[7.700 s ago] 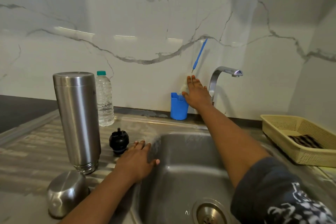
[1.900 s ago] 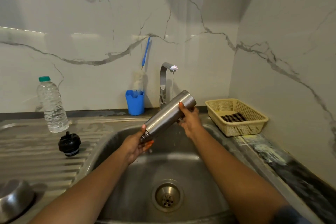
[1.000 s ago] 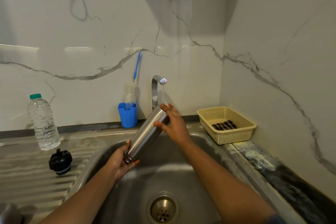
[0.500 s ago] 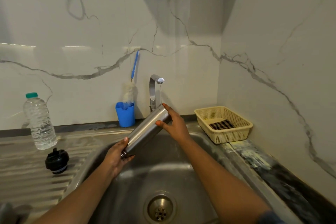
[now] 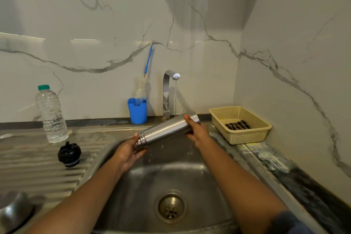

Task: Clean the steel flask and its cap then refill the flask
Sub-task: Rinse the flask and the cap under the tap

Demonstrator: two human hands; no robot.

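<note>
The steel flask (image 5: 167, 128) lies nearly level over the sink (image 5: 190, 173), its base to the right under a thin stream from the tap (image 5: 171, 81). My left hand (image 5: 128, 151) covers and grips its threaded mouth end. My right hand (image 5: 197, 132) grips the base end. The black inner stopper (image 5: 69, 154) stands on the ribbed draining board. A steel cup-shaped cap (image 5: 13, 209) lies at the lower left edge.
A clear water bottle (image 5: 51, 115) with a green lid stands at the back left. A blue cup (image 5: 137, 110) holds a bottle brush (image 5: 141, 85). A cream basket (image 5: 240, 124) with a striped cloth sits right of the sink. The wall corner closes the right side.
The flask has tipped from a steep slant to nearly level and shifted right. My left hand has risen with the mouth end. Water keeps running from the tap.
</note>
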